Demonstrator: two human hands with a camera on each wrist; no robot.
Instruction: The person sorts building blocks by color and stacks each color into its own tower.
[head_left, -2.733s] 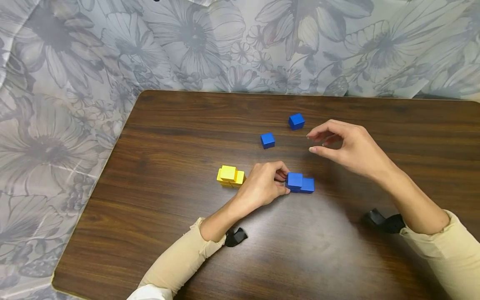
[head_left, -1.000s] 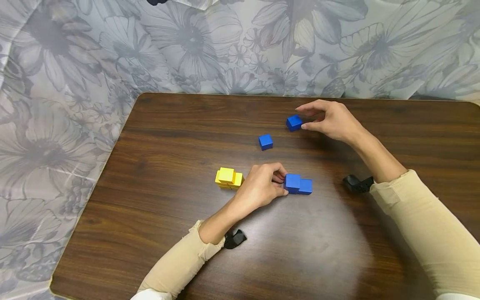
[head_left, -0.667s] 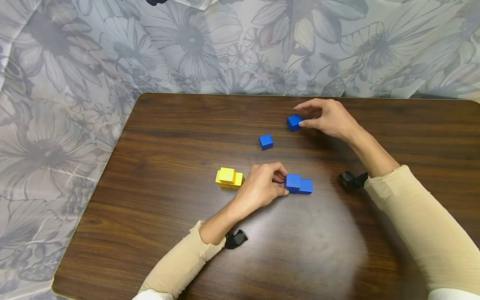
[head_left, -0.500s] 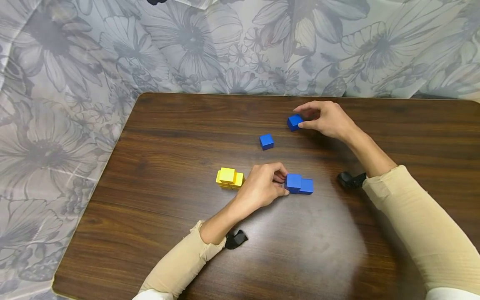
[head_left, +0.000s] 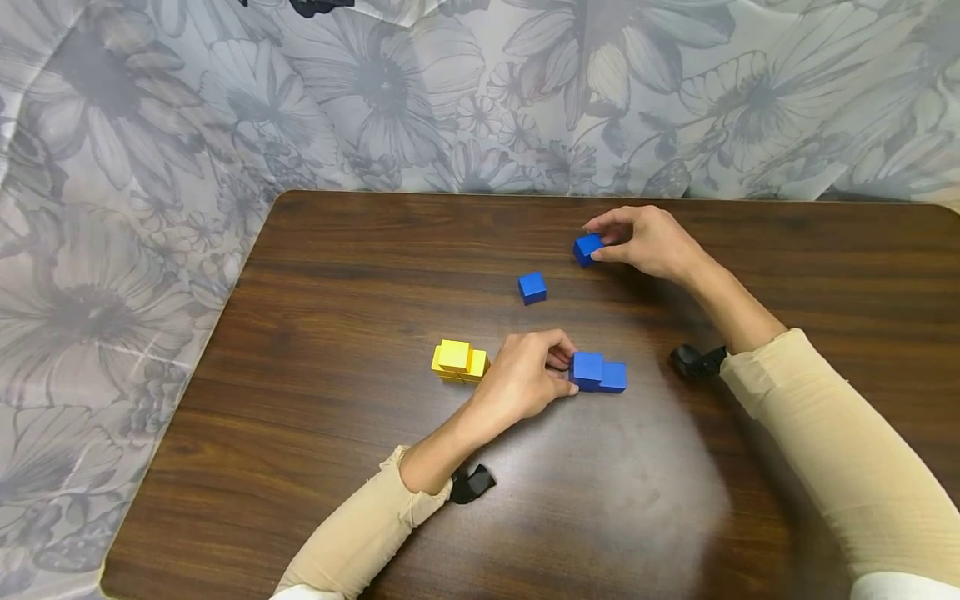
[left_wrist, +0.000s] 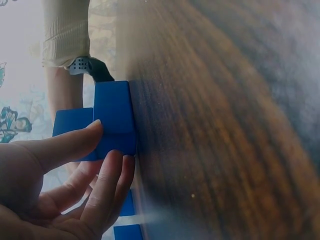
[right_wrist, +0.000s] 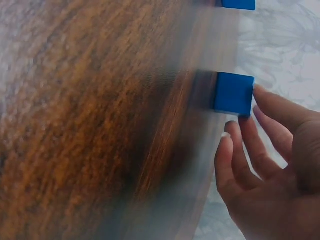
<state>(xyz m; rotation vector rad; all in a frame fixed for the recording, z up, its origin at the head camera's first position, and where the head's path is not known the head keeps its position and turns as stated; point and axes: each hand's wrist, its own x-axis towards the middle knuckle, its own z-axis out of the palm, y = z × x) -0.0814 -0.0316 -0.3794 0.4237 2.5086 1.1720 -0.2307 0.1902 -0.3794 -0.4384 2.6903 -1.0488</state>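
Observation:
My left hand point(head_left: 521, 377) holds the left end of a small stack of blue blocks point(head_left: 587, 368) at mid-table. In the left wrist view, the thumb lies on the stacked blocks point(left_wrist: 114, 107) and curled fingertips meet their near end. One block sits on top at the left, and a lower one shows to its right. Farther back, my right hand point(head_left: 651, 242) pinches a blue cube point(head_left: 586, 249) between thumb and fingers. The right wrist view shows this cube point(right_wrist: 234, 94) at the fingertips, close to the tabletop. A second blue cube point(head_left: 532, 287) stands alone to its left.
A small stack of yellow blocks point(head_left: 454, 358) stands just left of my left hand and wrist. The brown wooden table point(head_left: 315, 275) ends at a back edge below a floral cloth point(head_left: 390, 92). Black straps with devices point(head_left: 472, 483) sit at both wrists.
My right hand has moved back and left to the far blue cube, and its thumb and fingers have closed in on it. The left hand stays at the blue stack.

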